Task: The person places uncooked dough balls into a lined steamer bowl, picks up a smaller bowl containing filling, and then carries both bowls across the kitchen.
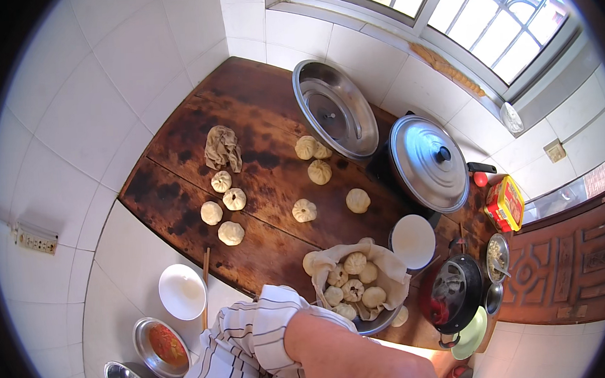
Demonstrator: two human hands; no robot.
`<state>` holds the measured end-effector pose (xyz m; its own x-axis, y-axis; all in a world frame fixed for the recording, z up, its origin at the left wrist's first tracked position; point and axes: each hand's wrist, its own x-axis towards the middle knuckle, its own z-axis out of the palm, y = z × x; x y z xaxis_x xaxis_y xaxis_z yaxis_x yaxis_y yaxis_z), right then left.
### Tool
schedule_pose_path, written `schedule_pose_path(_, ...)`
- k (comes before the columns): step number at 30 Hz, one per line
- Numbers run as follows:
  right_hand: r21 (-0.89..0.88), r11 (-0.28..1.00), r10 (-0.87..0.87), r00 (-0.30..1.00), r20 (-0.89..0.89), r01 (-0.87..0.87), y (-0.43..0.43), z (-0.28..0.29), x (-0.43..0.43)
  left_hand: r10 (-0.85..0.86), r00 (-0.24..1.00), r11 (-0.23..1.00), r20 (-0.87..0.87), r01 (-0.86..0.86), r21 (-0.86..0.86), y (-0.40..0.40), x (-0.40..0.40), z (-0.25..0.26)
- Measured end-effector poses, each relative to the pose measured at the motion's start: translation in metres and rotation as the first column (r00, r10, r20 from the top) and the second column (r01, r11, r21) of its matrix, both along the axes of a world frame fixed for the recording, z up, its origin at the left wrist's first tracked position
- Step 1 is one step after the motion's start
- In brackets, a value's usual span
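Observation:
Neither of my hands is in view. A bare forearm [352, 350] with a rolled striped sleeve [276, 329] crosses the bottom, its hand cut off by the lower edge. Just beyond the arm is a metal basin [384, 326] lined with a beige cloth [394, 276]. Several pleated buns [355, 263] lie piled in the cloth. More buns rest on the dark-stained wooden table [266, 191]: a left cluster [231, 234], single ones [304, 210] in the middle, and a few [319, 172] near a large steel basin [336, 105]. A crumpled cloth [223, 147] lies at the left.
A lidded pot [427, 162] stands at the back right. Nearby are a white bowl [413, 242], a dark pan [457, 294], a green plate [472, 334] and a yellow-red tub [506, 204]. At lower left, another white bowl [182, 293] and a bowl of red food [164, 345] flank chopsticks [206, 291].

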<state>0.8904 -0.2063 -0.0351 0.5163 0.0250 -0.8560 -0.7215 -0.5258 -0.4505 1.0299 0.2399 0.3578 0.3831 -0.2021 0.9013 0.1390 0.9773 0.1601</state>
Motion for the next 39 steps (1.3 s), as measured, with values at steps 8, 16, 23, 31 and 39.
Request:
schedule_pose_path(8,-0.006,0.999,0.048,0.999,0.026,-0.048,0.013,0.007,0.001,0.096,0.992,0.977,0.077,-0.109,0.186,0.018,0.020,-0.018)
schedule_pose_path(16,-0.102,0.991,0.093,0.994,0.060,-0.086,0.017,0.027,0.015,1.000,0.005,-0.014,0.014,-0.102,0.995,0.111,0.094,-0.264)
schedule_pose_path(23,-0.168,0.977,0.139,0.990,0.022,-0.133,0.029,0.044,-0.005,0.401,0.167,-0.899,0.901,-0.117,0.422,0.105,0.092,-0.332)
schedule_pose_path(31,-0.076,0.996,0.059,0.997,0.059,-0.055,0.030,0.045,-0.001,0.694,0.045,-0.704,0.718,-0.168,0.690,0.096,0.095,-0.315)
schedule_pose_path(39,-0.107,0.988,0.115,0.992,0.060,-0.108,0.033,0.031,-0.007,0.298,0.369,0.865,-0.880,0.285,0.412,0.019,0.057,-0.219)
